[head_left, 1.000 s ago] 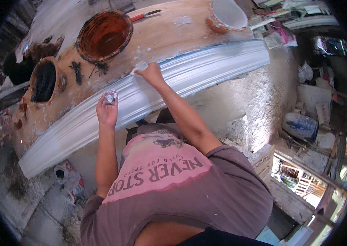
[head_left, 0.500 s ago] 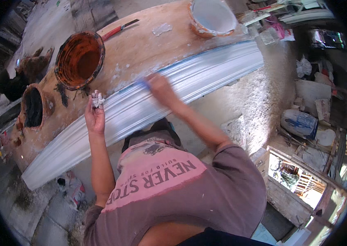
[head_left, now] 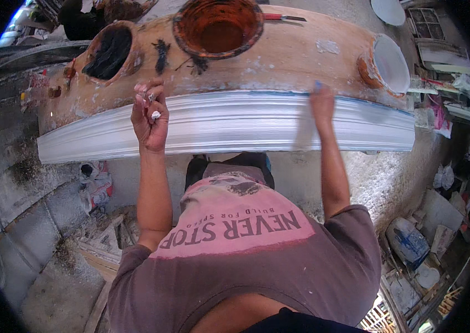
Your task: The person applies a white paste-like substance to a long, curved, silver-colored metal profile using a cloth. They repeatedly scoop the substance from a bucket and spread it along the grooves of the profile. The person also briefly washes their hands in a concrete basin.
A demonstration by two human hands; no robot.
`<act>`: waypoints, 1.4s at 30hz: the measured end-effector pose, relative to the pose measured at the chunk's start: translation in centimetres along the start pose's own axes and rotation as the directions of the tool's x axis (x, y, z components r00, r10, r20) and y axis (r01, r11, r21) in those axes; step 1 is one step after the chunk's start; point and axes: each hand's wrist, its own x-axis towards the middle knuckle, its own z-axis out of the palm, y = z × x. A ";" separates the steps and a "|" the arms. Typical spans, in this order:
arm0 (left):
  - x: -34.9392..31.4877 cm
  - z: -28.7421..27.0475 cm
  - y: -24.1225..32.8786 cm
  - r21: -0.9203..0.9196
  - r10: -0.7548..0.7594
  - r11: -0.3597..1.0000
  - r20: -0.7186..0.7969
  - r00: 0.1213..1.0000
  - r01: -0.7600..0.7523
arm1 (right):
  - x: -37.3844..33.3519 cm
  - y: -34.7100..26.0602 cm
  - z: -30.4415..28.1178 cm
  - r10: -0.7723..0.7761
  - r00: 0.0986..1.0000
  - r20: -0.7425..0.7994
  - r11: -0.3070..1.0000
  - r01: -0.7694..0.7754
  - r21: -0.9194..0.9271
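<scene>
A long white ridged plaster moulding (head_left: 235, 125) lies along the near edge of the wooden table. Over its left part, my left hand (head_left: 150, 119) is raised with curled fingers. White lumps of wet plaster (head_left: 156, 115) are held in those fingers and smeared on them. My right hand (head_left: 321, 105), slightly blurred, is at the far edge of the moulding, right of the middle. Its fingers are closed on a small blue piece (head_left: 317, 85), whose kind I cannot make out. A thin blue line runs along that far edge.
On the wooden table (head_left: 279, 69) stand a dark-rimmed orange bowl (head_left: 218, 41), a pot with black contents (head_left: 110, 53) and a bowl with white lining (head_left: 390, 64). A red-handled knife (head_left: 284, 18) lies behind. Clutter and a blue-stained container (head_left: 410, 241) are at right.
The view has turned, so the moulding now lies nearly level. My right hand has moved right along the moulding's far edge with the blue piece. My left hand's fingers are more curled.
</scene>
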 end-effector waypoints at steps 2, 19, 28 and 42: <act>-1.5 2.0 1.8 0.006 -0.027 1.000 0.041 0.999 0.026 | -1.0 -10.1 1.5 0.088 0.991 0.104 0.993 -0.095 0.064; -10.5 9.0 21.7 -0.430 0.169 0.899 0.157 0.973 -0.087 | -2.1 -33.9 2.5 0.163 0.615 0.771 0.062 -0.786 0.615; -8.4 1.6 22.0 -0.102 -0.012 0.995 -0.313 0.950 -0.021 | -3.5 -12.4 -2.0 0.720 0.690 0.078 0.672 -0.721 0.172; -6.2 0.0 23.6 0.002 -0.176 0.979 -0.504 0.846 0.205 | -3.8 -28.4 2.4 0.523 0.843 0.129 0.851 -0.509 -0.128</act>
